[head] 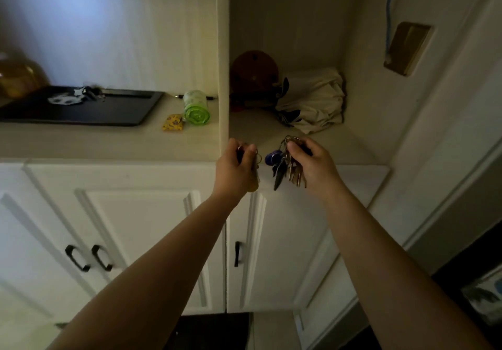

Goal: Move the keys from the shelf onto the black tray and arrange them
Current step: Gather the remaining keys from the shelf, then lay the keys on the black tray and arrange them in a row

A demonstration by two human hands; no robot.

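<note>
My right hand grips a large bunch of keys by its ring; several metal keys, a dark fob and a blue tag hang below, just in front of the shelf edge. My left hand is closed on a smaller key set with a yellowish tag, held at the shelf's front left corner. The black tray lies on the counter to the far left. One key set with a white charm rests at its back.
A green roll and a small yellow pouch lie on the counter between tray and divider panel. A crumpled cloth bag and a round brown object sit deep in the shelf. White cabinet doors are below.
</note>
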